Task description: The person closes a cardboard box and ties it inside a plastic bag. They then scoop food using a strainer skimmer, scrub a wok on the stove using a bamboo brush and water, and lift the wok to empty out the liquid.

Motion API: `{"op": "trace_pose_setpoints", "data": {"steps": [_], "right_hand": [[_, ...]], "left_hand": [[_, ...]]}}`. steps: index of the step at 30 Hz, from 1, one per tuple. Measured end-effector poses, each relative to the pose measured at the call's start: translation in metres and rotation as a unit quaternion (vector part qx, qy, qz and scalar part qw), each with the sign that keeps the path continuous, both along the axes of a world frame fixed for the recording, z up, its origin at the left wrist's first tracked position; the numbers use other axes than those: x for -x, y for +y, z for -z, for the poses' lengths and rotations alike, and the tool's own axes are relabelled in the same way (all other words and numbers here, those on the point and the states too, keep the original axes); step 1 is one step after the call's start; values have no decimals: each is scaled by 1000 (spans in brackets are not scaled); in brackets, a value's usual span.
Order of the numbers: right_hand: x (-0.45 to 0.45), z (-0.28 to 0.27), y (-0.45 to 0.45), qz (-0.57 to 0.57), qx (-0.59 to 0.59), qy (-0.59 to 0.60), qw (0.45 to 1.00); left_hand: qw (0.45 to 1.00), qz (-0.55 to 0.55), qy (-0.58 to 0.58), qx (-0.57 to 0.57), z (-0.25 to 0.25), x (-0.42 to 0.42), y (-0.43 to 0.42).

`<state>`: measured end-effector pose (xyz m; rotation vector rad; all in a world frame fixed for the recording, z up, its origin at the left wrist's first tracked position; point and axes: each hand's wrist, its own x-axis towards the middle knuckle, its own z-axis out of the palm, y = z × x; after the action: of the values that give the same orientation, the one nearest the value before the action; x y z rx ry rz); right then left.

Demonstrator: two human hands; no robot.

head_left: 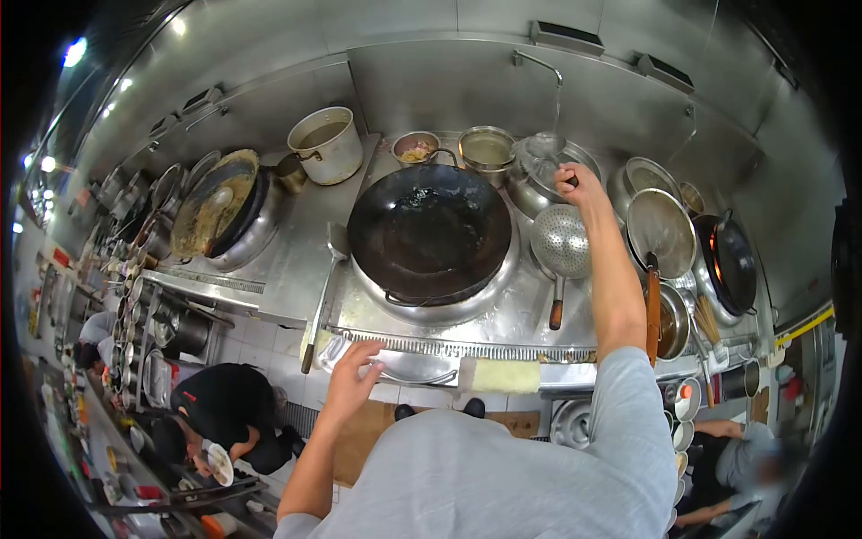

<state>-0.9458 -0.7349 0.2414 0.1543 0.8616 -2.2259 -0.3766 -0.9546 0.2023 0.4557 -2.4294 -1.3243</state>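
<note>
My right hand [579,182] is closed around the handle of a ladle [545,145], whose bowl is under the thin stream from the wall tap [539,61], above a metal pot. My left hand [357,370] hangs open near the stove's front edge, fingers apart and holding nothing. A large black wok [429,232] sits on the burner between and beyond my hands, with a wet shine inside. Left of it a long-handled spatula [337,241] leans toward the front edge. Below my right hand lies a perforated skimmer [560,241] with a wooden handle.
A tall pot [326,145] stands back left, beside a crusted wok [214,205]. Two bowls, one with food [416,147], line the back. Strainers [662,232] and a black wok [732,265] are at right. One person [229,409] bends at lower left; another [741,463] is at lower right.
</note>
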Motion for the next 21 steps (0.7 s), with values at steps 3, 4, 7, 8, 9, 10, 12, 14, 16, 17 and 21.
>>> {"op": "trace_pose_setpoints", "data": {"steps": [3,4,7,8,9,10,12,14,16,17,21], "right_hand": [[10,3,4,-45,-82,56,994],[9,10,8,-42,-204,133,969],[-1,59,23,38,-444,303,842],[2,81,25,110,-548,390,731],[17,111,29,112,-547,392,731],[38,145,37,139,-587,403,688],[50,146,42,163,-623,417,642],[57,135,51,-44,-437,183,880],[49,123,51,-8,-264,88,960],[42,117,51,34,-82,-13,996],[7,74,40,41,14,-14,999]], "left_hand": [[999,-9,-7,-41,8,-18,-8],[998,-32,-11,-51,16,-27,-10],[995,-73,-26,-65,29,-57,-7],[993,-95,-36,-68,29,-64,-5],[993,-95,-33,-67,31,-69,-4],[992,-100,-45,-57,32,-74,-2],[991,-110,-54,-46,25,-70,5],[990,-108,-68,-55,17,-63,13],[992,-95,-65,-44,13,-58,15],[994,-79,-61,-34,12,-57,15],[994,-67,-81,-29,6,-50,16]]}}
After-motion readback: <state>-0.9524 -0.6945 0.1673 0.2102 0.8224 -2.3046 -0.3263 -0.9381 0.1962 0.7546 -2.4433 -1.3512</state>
